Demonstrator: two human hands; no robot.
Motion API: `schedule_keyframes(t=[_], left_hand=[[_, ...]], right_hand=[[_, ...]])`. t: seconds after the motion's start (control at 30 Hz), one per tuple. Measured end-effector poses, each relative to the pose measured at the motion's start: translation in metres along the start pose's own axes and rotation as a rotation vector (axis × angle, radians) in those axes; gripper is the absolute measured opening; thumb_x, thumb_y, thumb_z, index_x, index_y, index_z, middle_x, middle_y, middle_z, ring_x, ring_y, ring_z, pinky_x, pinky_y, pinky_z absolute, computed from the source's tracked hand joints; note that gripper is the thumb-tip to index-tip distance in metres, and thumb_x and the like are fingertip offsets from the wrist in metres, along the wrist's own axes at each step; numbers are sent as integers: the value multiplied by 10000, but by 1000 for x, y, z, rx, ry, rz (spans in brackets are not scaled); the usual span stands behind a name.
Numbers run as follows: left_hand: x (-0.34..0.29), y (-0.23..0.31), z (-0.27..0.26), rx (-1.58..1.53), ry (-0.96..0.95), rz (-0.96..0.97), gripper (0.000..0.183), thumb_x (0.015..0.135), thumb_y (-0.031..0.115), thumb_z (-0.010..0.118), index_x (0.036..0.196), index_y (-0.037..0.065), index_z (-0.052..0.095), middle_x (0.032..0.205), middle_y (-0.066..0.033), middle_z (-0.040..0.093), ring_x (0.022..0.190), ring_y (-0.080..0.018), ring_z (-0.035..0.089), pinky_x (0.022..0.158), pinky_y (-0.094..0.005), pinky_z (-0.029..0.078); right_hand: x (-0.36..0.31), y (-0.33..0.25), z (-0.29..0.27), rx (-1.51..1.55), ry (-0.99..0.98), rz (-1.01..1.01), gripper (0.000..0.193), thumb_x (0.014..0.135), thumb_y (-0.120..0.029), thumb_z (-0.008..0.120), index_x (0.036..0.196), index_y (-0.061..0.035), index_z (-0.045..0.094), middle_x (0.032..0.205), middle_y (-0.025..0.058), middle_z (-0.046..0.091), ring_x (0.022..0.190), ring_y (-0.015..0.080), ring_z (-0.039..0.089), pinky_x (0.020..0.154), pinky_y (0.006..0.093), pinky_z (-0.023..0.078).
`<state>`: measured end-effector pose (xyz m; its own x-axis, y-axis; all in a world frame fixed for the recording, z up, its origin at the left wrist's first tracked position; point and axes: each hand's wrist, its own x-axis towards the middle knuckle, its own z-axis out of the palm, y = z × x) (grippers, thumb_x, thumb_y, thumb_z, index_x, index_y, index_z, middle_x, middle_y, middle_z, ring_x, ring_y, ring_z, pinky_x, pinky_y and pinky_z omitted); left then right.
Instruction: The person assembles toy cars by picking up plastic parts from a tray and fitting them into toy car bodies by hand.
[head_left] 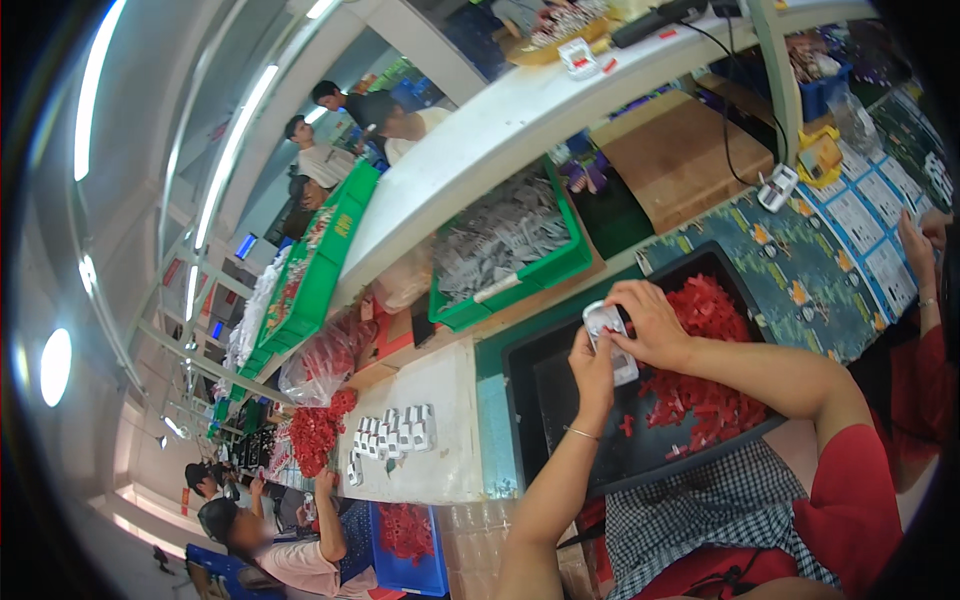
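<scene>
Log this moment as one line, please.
left hand: holds white car-shaped plastic piece | right hand: holds same piece | beneath: black rectangular plastic tray | tray contents: red plastic parts

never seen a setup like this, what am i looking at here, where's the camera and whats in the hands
There is no robot here, just a person working bare-handed. The single wide, rounded picture comes from a fisheye camera on their head, looking down, so straight edges bend. The left hand and right hand together hold a white piece above a black tray containing loose red parts. To the left, similar white pieces lie grouped on a pale surface.
</scene>
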<state>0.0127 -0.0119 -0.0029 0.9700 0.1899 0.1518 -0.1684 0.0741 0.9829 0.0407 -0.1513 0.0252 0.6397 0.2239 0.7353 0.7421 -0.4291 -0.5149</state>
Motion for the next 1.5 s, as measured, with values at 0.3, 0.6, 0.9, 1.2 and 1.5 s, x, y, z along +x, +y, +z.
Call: schedule_keyframes(t=[0.3,0.6,0.9,1.2,1.5], left_hand=[[-3,-12,-1,276,-7,80,239,920,174,563,1059,-19,593,882,-69,648,806,-93,569,711,-267,473],[1,-34,-6,404,-4,157,257,884,209,600,1030,-1,610,810,-126,663,748,-146,623,683,-306,487],[-1,-13,-2,486,32,178,227,848,158,620,994,-17,621,808,-121,674,741,-134,630,660,-291,492],[-4,-5,-2,480,21,111,238,829,157,614,1004,-4,619,809,-130,672,720,-162,634,658,-316,496],[2,-28,-5,388,-7,203,232,843,159,589,1027,18,594,795,-154,637,712,-209,630,657,-333,482]], right_hand=[[-6,22,12,395,-82,334,352,698,-91,697,1026,12,622,731,76,638,618,114,589,579,262,486],[-14,34,15,485,-159,453,360,687,-110,744,991,32,614,804,92,657,698,131,622,636,272,517],[-17,41,30,452,-150,435,343,711,-91,721,998,34,582,835,102,647,726,141,627,645,288,519],[-18,45,37,507,-211,436,355,732,-91,693,1023,48,543,851,108,627,758,143,615,670,295,514],[-17,35,27,528,-152,438,316,697,-67,691,963,26,549,828,73,604,750,121,577,664,269,488]])
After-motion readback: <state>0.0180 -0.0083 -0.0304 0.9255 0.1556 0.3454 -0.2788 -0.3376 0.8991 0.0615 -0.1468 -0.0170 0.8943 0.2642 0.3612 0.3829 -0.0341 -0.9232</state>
